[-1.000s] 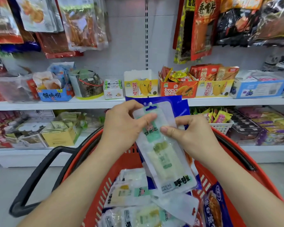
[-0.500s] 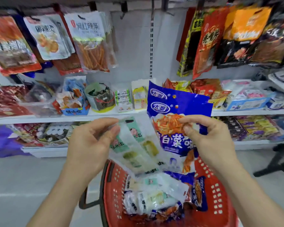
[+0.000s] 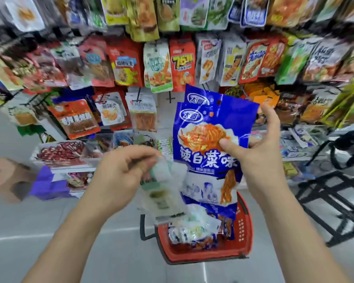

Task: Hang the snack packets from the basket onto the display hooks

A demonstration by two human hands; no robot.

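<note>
We held two blue packets (image 3: 208, 123) upright in our right hand (image 3: 260, 156), one behind the other, with the thumb on the front and the fingers behind. Our left hand (image 3: 119, 176) gripped a pale packet (image 3: 161, 193) with green print, blurred, just beside the lower left of the blue ones. Below both hands the red basket (image 3: 244, 231) stood on the grey floor (image 3: 49, 221), with more packets (image 3: 192, 231) lying in it. Ahead, rows of hanging snack packets (image 3: 182, 62) covered the display wall. Just left of the blue packets' top, a black hook end (image 3: 170, 98) showed. A black wire rack (image 3: 331, 201) stood to the right.
</note>
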